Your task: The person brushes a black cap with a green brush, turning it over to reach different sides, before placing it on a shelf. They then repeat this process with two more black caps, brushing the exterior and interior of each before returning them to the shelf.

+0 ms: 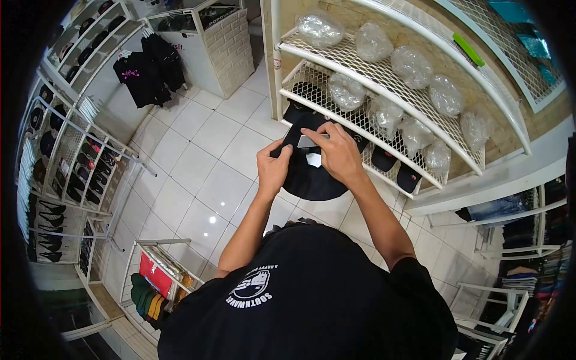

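A black cap (312, 185) is held up in front of the wire shelves, between my two hands. My left hand (273, 168) is closed on its left edge, thumb pressed against the dark fabric. My right hand (342, 155) grips the right side of the cap, its index finger reaching across a pale grey, flat piece (308, 141) by the band. Through the gap below shows a small white patch (314, 160); whether it is a label or the floor behind, I cannot make out.
White wire shelves (384, 71) carry clear plastic bundles (412, 67) and dark caps (408, 178). A green brush (468, 49) lies on top. Black shirts (141, 75) hang at the back left. A low rack (171, 264) with folded caps (147, 297) stands at lower left.
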### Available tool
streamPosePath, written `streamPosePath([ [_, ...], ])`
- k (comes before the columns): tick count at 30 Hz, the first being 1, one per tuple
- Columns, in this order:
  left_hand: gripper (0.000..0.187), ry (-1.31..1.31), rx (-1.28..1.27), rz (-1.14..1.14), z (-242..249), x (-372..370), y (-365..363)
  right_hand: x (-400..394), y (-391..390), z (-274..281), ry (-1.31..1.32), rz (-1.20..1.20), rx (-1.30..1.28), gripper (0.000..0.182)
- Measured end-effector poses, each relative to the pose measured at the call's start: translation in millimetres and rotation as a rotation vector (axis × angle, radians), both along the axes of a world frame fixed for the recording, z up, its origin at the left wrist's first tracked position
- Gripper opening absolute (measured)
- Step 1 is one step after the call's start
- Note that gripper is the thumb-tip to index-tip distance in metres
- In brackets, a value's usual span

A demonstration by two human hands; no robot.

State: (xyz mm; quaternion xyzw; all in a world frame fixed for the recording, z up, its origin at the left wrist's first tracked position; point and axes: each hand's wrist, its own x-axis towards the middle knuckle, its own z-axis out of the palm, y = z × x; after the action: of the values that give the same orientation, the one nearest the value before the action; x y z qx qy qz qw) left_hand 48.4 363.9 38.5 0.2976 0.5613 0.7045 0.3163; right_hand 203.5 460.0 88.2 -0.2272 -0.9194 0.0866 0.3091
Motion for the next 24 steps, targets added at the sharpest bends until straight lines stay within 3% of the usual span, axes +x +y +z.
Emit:
streamPosePath([
  [3,0.026,0.047,-0.006,-0.023,-1,7,5,5,6,4,-0.009,-0.033,0.141,0.050],
  [19,0.027,0.158,-0.023,-0.130,-3,28,18,34,32,7,-0.192,0.110,0.143,0.034],
  [22,0.027,0.178,-0.059,-0.155,-5,30,17,35,34,5,-0.267,0.211,0.106,0.029],
  [24,0.028,0.172,-0.086,-0.164,1,29,15,36,37,3,-0.075,0.207,-0.121,0.024],
])
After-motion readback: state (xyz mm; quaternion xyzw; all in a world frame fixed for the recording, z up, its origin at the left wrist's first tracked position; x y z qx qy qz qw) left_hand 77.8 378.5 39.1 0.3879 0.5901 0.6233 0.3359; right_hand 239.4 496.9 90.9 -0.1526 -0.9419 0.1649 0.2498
